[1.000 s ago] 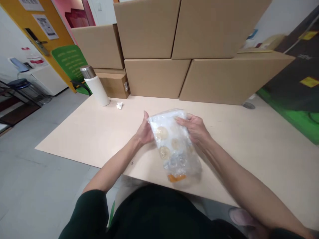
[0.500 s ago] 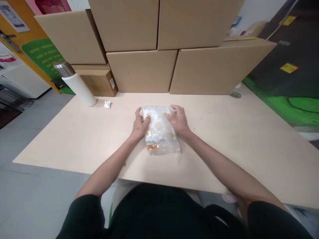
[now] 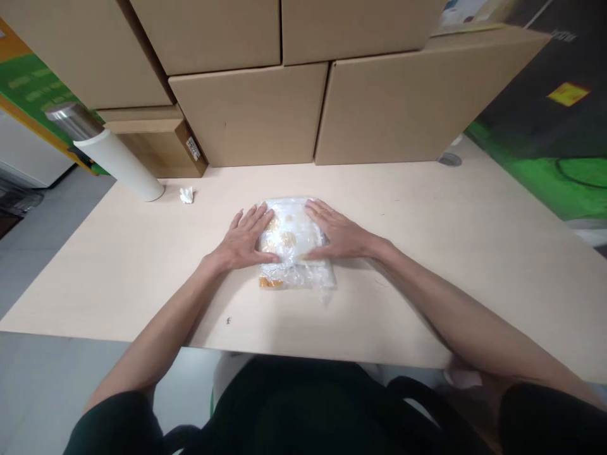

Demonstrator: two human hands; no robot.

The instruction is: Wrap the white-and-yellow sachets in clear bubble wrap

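A clear, crinkly plastic package (image 3: 291,243) lies flat on the pale wooden table (image 3: 417,297). Whitish contents with round yellowish spots show through it, and an orange patch marks its near left corner. My left hand (image 3: 244,243) rests on its left edge, fingers spread and thumb along the near part. From the right, my right hand (image 3: 339,234) lies over the other edge, its fingers and thumb stretched out on the plastic. Both hands are open, touching the package without gripping it. What exactly is inside, I cannot tell.
Stacked cardboard boxes (image 3: 246,120) stand along the table's back. At the back left are a white bottle with a steel cap (image 3: 118,161), a smaller carton (image 3: 161,151) and a crumpled white scrap (image 3: 186,194). A small grey object (image 3: 449,159) sits at the back right.
My hands held the package by its sides, and now they lie spread flat on it. The package has come to rest flatter on the table. The view has tilted down and closer.
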